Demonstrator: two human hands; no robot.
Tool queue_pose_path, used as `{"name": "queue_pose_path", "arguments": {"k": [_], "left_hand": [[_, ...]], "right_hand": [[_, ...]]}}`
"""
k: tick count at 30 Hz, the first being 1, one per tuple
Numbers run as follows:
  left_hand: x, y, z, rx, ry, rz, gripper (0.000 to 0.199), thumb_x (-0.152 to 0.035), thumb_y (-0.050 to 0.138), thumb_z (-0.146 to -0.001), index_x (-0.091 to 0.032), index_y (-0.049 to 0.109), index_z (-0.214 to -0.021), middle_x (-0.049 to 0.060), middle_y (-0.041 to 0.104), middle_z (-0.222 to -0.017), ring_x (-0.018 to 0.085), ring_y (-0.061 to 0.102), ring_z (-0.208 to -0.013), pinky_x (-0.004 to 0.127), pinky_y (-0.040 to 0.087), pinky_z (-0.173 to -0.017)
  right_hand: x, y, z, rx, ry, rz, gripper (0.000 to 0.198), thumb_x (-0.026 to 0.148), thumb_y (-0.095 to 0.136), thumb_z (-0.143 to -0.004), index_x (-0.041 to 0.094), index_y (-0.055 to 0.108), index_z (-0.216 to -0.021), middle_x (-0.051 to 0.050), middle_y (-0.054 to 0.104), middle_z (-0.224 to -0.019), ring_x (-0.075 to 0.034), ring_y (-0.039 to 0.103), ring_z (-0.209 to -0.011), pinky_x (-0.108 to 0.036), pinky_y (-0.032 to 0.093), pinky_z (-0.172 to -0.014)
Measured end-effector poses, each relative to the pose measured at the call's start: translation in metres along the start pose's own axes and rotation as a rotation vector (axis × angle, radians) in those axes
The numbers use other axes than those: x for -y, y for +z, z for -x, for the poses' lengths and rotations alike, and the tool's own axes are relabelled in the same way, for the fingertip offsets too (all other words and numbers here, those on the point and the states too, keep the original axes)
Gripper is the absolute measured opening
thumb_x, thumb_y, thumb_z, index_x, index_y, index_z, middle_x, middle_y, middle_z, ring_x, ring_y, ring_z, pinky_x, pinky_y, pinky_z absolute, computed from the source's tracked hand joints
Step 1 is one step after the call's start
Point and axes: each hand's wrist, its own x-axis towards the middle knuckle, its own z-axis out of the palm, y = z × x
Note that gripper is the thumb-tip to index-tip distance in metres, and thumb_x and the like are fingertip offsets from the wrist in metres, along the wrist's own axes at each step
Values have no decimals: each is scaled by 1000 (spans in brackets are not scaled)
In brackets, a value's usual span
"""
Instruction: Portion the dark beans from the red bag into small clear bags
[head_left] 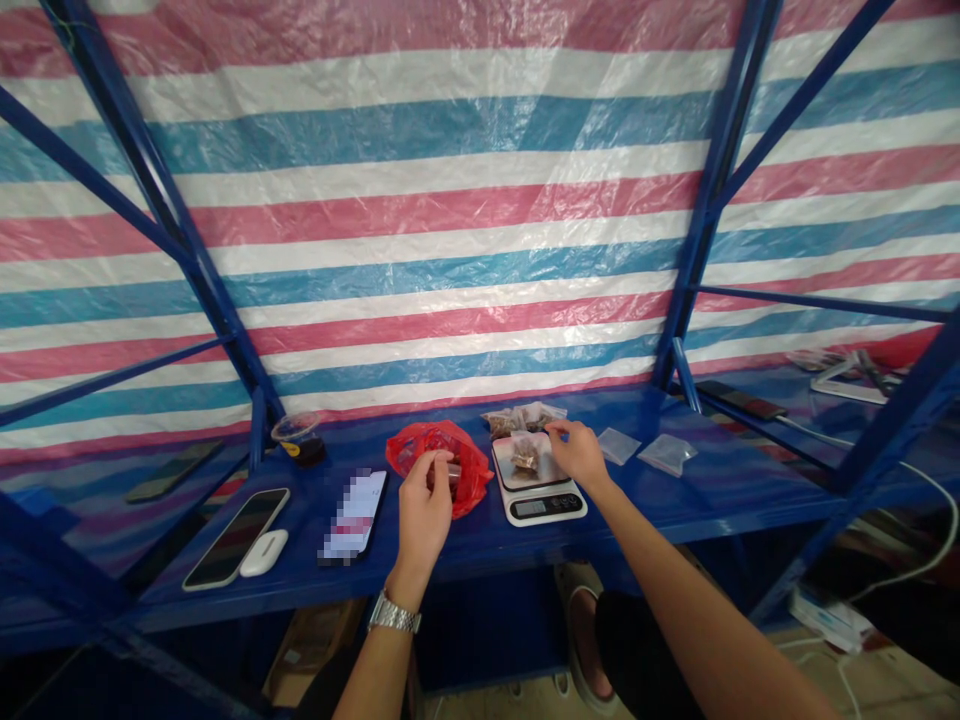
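Note:
My left hand (429, 505), with a metal-band watch (394, 612) on the wrist, is over the mouth of a crumpled red plastic bag (474, 478). Its fingers are curled together against brownish contents; what they grip is unclear. A white digital scale (506, 508) stands to the right of the red bag. On its pan lies a small clear bag (526, 457) with brown contents. My right hand (579, 455) reaches to the pan's right edge, thumb and forefinger pinched beside the small bag. Whether they hold its plastic is not visible.
Several filled clear bags (517, 418) lie behind the scale. Flat clear bags (667, 454) are at its right. Leftward are a lit phone (356, 518), another phone (236, 538), a white earbud case (264, 553) and a plastic cup (300, 440). Blue posts (686, 270) frame the shelf.

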Motion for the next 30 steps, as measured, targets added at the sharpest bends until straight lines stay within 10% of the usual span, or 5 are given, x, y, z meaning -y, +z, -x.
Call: {"name": "queue_pose_path", "arguments": {"k": [20,30], "left_hand": [[4,7,6,52,20,-1,28,-38,49,-101,-21,72,-98,6,77,-97,22,73,-90,33,54,-86],[2,41,29,-22,64,-20,34,-37,48,-102,-22,63,-129,13,66,-125,27,58,-123,46,43,-110]], "right_hand": [[22,10,3,176,63,176,35,44,49,-100,29,76,-117,-12,63,-128,-34,51,-117,-49,40,-99],[60,-4,-1,183,-278,-565,26,42,55,-96,20,68,-96,-4,72,-92,-20,65,-85,-32,51,-81]]}}
